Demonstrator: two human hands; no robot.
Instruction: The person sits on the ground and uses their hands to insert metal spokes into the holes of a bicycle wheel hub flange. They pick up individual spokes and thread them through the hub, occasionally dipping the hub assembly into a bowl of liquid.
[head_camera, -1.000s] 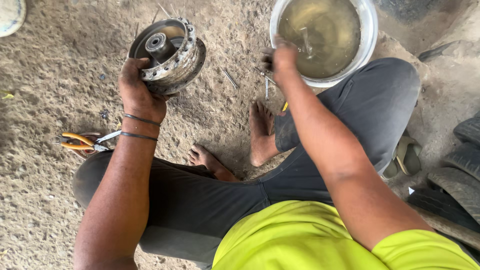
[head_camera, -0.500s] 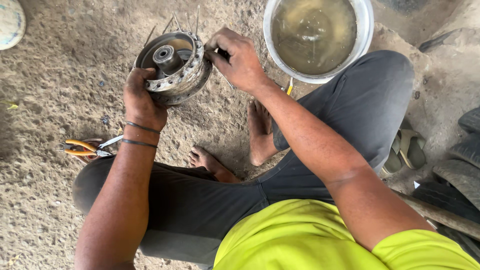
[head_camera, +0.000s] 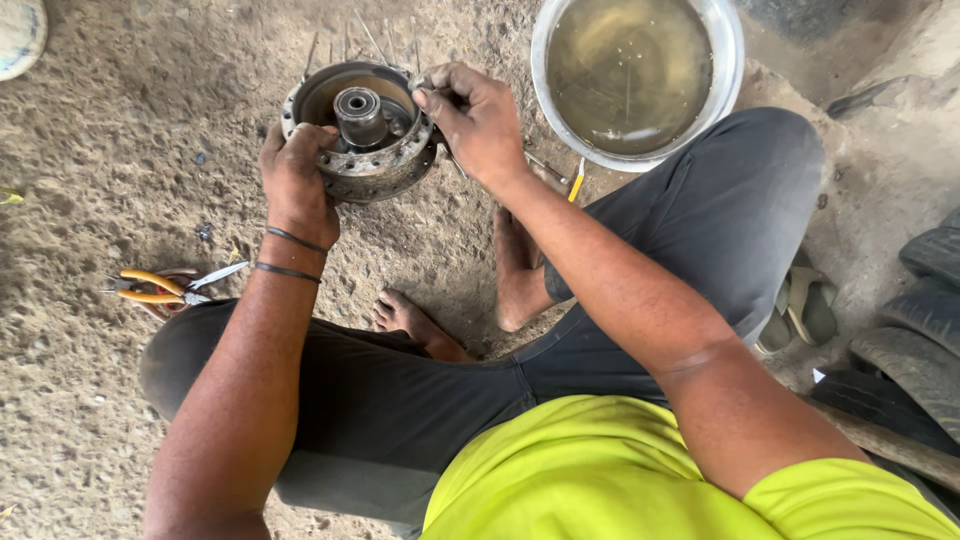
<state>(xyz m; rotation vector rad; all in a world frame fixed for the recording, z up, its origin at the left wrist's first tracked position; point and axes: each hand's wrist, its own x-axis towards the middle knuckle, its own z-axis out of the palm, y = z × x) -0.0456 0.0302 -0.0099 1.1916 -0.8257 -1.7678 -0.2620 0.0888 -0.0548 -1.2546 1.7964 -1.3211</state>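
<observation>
A round grey metal wheel hub (head_camera: 360, 130) with a central axle boss rests on the dirt ground, thin spokes sticking out of its far rim. My left hand (head_camera: 295, 180) grips the hub's near left rim. Fingers of my right hand (head_camera: 475, 120) pinch a thin spoke at the hub's right rim. Two dark bands circle my left wrist.
A metal basin (head_camera: 735, 60) of murky liquid stands at the upper right, beside my knee. Orange-handled pliers (head_camera: 165, 288) lie on the ground at left. A yellow-handled tool (head_camera: 575, 185) lies below the basin. My bare feet (head_camera: 415, 320) are crossed in front. Tyres (head_camera: 915, 330) lie at right.
My right hand came away from the basin to the hub's right rim. The hub has tilted more upright, open side facing me.
</observation>
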